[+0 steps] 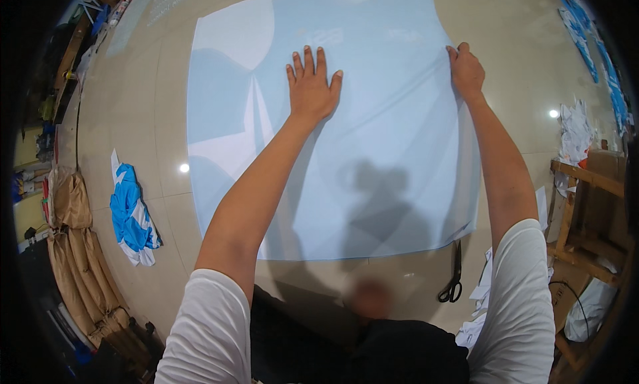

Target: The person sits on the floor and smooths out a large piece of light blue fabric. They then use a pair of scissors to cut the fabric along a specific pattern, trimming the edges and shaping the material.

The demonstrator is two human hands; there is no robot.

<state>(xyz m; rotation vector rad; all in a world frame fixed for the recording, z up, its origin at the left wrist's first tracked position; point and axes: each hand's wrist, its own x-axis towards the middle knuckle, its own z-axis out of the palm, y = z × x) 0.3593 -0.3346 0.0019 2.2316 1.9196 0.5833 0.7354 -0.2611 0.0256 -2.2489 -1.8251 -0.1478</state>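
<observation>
A large light-blue and white fabric panel (379,117), shaped like a shirt body, lies spread on the tiled floor in front of me. My left hand (313,84) rests flat on its upper middle, fingers spread. At the panel's right edge, my right hand (467,69) is closed, pinching the cloth between thumb and fingers. A slanting crease runs through the fabric from that pinch toward the middle. Black-handled scissors (454,277) lie on the floor just below the panel's lower right corner, touched by neither hand.
A bundle of blue and white cloth (133,211) sits on the floor at the left. Brown wrapped rolls (80,257) line the left side. White scraps (578,134) lie at the right, above a wooden frame (579,174). More scraps (480,304) lie beside my right sleeve.
</observation>
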